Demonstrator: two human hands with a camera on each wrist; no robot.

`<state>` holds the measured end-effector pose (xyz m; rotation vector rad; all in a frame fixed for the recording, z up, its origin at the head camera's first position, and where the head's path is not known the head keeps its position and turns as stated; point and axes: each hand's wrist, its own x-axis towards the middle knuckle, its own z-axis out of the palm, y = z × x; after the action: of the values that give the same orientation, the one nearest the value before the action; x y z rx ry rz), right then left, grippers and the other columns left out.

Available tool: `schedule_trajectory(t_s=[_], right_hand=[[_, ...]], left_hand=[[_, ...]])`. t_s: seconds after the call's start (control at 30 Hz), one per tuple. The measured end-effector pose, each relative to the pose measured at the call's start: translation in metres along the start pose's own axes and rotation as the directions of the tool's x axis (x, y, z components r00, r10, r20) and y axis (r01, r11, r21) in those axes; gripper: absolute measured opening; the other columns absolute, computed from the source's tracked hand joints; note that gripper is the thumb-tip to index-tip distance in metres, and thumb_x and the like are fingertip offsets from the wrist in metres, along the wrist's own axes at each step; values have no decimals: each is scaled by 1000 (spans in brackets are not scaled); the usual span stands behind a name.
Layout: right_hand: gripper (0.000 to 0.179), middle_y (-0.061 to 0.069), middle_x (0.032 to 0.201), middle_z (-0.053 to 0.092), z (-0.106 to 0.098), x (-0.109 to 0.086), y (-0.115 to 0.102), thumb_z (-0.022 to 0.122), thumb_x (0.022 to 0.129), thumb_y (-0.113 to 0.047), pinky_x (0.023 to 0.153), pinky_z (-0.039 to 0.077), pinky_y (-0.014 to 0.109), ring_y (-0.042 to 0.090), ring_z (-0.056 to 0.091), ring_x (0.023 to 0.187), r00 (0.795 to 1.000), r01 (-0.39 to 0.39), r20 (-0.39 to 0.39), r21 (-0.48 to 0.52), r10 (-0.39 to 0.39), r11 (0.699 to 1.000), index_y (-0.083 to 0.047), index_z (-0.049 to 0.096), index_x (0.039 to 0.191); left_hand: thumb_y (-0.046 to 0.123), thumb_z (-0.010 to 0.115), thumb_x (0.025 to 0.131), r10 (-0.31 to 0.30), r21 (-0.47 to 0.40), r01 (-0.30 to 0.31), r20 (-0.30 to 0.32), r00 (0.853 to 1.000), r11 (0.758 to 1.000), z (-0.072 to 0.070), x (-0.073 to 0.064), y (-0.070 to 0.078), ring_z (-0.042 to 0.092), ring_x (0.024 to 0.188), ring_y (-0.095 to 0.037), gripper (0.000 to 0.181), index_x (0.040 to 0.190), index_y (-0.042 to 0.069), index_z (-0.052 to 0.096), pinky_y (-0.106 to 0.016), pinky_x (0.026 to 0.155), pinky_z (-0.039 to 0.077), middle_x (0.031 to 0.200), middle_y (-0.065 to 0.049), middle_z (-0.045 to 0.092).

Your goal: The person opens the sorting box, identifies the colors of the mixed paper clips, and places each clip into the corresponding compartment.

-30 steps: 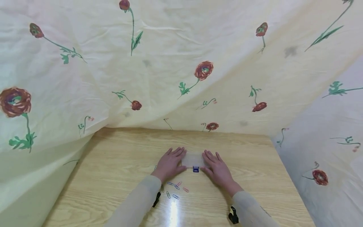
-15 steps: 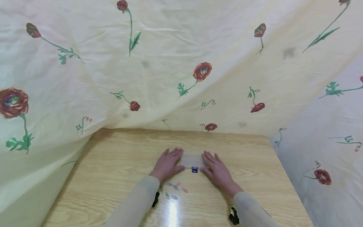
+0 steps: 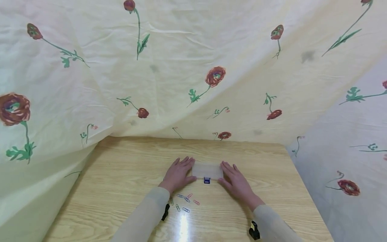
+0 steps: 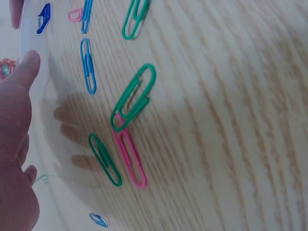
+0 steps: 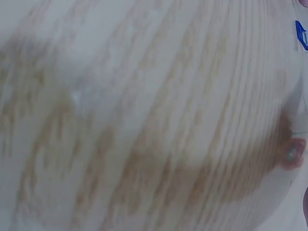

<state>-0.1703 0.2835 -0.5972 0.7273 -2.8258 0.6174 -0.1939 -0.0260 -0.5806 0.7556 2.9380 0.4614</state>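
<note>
Neither hand clenches anything: the left hand and the right hand lie with fingers extended, one at each end of a translucent white box. The box sits on the wood-grain table directly between the two hands, the left fingertips and thumb against its one end, the right ones at the other. A blue latch shows on the box's near side, midway between the two thumbs.

Nearer the body than the left hand, loose paper clips lie scattered beside its wrist. In the left wrist view, a blue clip lies just past the thumb, a green clip farther from it, one end meeting the end of a pink clip. Another, darker green clip lies near the pink one, on the side toward the hand.

Behind each hand a pale sleeve covers the forearm, with a black strap below the left one. Beyond both hands hangs a cream cloth printed with red flowers.
</note>
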Motion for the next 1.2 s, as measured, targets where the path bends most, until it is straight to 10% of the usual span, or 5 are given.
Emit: schedule_trajectory(t_s=[1.2], right_hand=[[58, 17, 160, 51, -8, 11, 9, 69, 106, -29, 128, 25, 57, 35, 45, 151, 999, 27, 29, -12, -27, 1000, 0, 53, 154]], left_hand=[[61, 58, 105, -37, -66, 34, -41, 998, 997, 8, 0, -5, 29, 161, -24, 81, 165, 11, 38, -49, 132, 17, 171, -5, 37]])
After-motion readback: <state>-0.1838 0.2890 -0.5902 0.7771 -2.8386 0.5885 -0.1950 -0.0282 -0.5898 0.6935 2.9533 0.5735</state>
